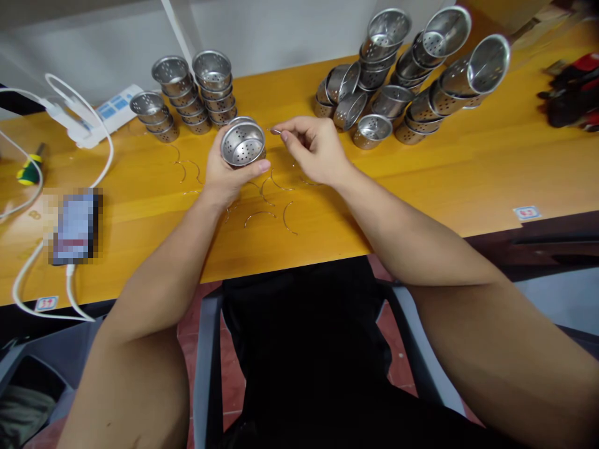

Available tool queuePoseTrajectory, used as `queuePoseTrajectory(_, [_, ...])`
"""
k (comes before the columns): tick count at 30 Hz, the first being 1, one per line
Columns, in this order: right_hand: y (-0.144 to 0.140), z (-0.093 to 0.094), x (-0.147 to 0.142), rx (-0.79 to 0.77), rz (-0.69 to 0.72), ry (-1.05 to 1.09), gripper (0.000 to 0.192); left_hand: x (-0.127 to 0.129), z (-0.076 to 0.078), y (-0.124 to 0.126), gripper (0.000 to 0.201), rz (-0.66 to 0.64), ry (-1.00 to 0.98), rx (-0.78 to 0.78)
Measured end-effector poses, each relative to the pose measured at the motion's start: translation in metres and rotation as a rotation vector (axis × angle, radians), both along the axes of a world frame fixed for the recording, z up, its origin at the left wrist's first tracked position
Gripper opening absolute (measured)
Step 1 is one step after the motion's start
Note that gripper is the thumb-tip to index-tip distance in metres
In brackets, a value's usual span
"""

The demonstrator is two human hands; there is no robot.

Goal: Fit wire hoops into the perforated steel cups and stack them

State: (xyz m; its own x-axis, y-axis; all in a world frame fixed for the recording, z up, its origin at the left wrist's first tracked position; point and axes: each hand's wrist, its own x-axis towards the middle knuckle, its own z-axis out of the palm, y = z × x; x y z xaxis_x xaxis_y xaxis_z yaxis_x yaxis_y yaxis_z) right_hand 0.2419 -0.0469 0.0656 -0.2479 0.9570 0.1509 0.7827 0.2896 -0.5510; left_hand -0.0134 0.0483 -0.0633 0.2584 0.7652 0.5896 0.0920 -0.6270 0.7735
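My left hand [227, 168] is wrapped round a perforated metal cup [243, 143], its open mouth tilted toward me. Just to the right, my right hand [311, 143] pinches a small curved wire [276, 131] between thumb and fingertips, close to the cup's rim but apart from it. Several more thin curved wires [260, 214] lie scattered on the yellow wooden table [337, 231] below and around my hands. The far side of the held cup and the fingers behind it are hidden.
Stacks of perforated cups [213, 70] stand at the back left, and taller leaning stacks [442, 37] at the back right. To the left are a power strip [112, 115], white cables, a screwdriver [30, 168] and a blurred phone [75, 224]. Dark and red objects [573, 93] lie far right.
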Motion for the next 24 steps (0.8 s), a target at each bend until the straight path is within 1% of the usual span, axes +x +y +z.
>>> queuePoseTrajectory(2, [0.0, 0.0, 0.0, -0.007, -0.018, -0.014, 0.062, 0.001, 0.003, -0.001, 0.126, 0.003, -0.003, 0.006])
queuePoseTrajectory(5, [0.003, -0.002, 0.002, 0.027, -0.032, 0.034, 0.058, 0.001, 0.003, -0.003, 0.127, 0.004, -0.023, -0.044])
queuePoseTrajectory(8, [0.007, -0.006, 0.006, 0.063, -0.066, 0.109, 0.058, -0.001, 0.003, -0.003, 0.117, -0.017, -0.041, -0.098])
queuePoseTrajectory(10, [0.009, -0.008, 0.009, 0.066, -0.102, 0.133, 0.068, -0.003, 0.006, -0.005, 0.102, -0.04, -0.033, -0.126])
queuePoseTrajectory(12, [0.008, -0.006, 0.009, 0.05, -0.126, 0.127, 0.08, -0.004, 0.013, -0.01, 0.087, -0.053, -0.025, -0.145])
queuePoseTrajectory(14, [0.006, -0.002, 0.007, 0.03, -0.133, 0.106, 0.089, -0.004, 0.02, -0.016, 0.08, -0.066, -0.02, -0.156])
queuePoseTrajectory(16, [0.003, 0.002, 0.005, 0.02, -0.126, 0.086, 0.092, -0.003, 0.022, -0.02, 0.084, -0.07, -0.021, -0.151])
queuePoseTrajectory(18, [0.002, 0.005, 0.003, 0.015, -0.116, 0.081, 0.09, 0.0, 0.018, -0.02, 0.092, -0.043, -0.02, -0.126])
queuePoseTrajectory(20, [0.002, 0.005, 0.003, 0.009, -0.102, 0.111, 0.078, 0.002, 0.009, -0.015, 0.1, -0.004, 0.004, -0.089])
queuePoseTrajectory(22, [0.004, 0.002, 0.004, 0.002, -0.086, 0.169, 0.063, 0.002, 0.001, -0.009, 0.108, 0.001, 0.033, -0.061])
queuePoseTrajectory(24, [0.007, 0.0, 0.004, -0.013, -0.08, 0.194, 0.06, 0.001, -0.001, -0.005, 0.117, -0.016, 0.031, -0.053])
